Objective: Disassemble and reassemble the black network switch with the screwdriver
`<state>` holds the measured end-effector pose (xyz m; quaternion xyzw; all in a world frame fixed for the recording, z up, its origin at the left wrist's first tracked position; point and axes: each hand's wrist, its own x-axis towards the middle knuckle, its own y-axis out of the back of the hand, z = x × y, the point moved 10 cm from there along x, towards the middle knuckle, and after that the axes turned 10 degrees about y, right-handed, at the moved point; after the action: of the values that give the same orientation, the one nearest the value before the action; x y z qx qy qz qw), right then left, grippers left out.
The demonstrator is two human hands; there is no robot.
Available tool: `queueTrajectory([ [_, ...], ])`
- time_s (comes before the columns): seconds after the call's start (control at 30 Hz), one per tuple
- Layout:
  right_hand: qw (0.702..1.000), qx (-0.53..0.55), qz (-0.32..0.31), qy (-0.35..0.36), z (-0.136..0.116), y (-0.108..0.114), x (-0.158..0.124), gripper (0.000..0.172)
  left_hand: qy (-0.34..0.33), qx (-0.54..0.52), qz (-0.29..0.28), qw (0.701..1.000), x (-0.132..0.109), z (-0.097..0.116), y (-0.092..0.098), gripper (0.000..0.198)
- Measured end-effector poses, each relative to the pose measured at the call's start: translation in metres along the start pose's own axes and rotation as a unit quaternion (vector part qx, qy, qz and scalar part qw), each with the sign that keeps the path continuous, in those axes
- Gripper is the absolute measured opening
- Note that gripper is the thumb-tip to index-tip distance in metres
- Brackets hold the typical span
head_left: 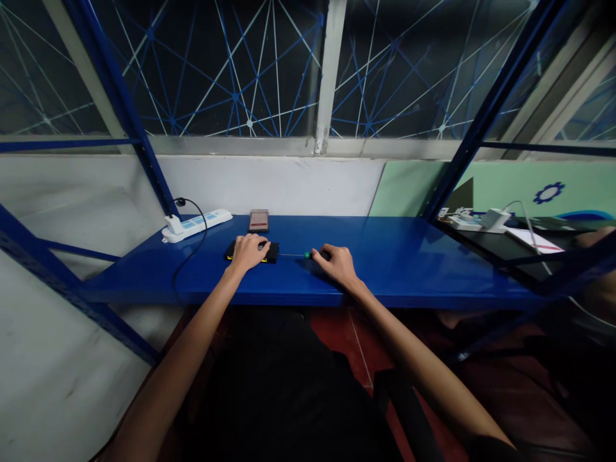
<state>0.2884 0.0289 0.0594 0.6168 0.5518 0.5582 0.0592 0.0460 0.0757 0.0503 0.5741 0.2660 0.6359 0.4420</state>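
My left hand (pixel 247 252) is closed over the top of a flat black box (pixel 274 251) with yellow marks along its near side. The box lies on the blue table (pixel 385 256), partly covered by that hand. My right hand (pixel 335 263) is wrapped round the handle of a screwdriver (pixel 307 255), green at its collar and dark farther back. Its thin shaft points left, level with the tabletop, and reaches the box's right side. Whether the tip sits in a screw or only touches the side, I cannot make out. Behind the box lies a small clear-lidded case (pixel 258 220).
A white power strip (pixel 198 224) with a plug and a black cable (pixel 205 221) lies at the back left. Blue metal posts (pixel 129 109) frame both sides. On the right, a neighbouring dark table holds a white charger (pixel 495 219) and papers; another person sits there.
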Motion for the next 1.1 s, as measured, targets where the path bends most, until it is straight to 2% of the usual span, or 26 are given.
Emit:
queueTrajectory([
  [0.17, 1.000, 0.001, 0.010, -0.007, 0.002, 0.002, 0.000, 0.046, 0.001, 0.006, -0.003, 1.000, 0.000, 0.001, 0.000, 0.033],
  [0.53, 1.000, -0.004, 0.002, 0.029, -0.003, -0.002, 0.001, 0.044, 0.004, 0.010, -0.007, 1.000, 0.001, 0.000, -0.001, 0.034],
  [0.9, 0.999, 0.015, -0.032, 0.031, -0.009, -0.004, 0.001, 0.045, 0.007, 0.012, -0.012, 1.000, -0.001, 0.000, -0.001, 0.036],
  [1.1, 0.992, 0.088, -0.079, 0.046, -0.004, -0.008, -0.003, 0.030, 0.005, 0.012, -0.014, 1.000, -0.002, 0.003, 0.000, 0.035],
])
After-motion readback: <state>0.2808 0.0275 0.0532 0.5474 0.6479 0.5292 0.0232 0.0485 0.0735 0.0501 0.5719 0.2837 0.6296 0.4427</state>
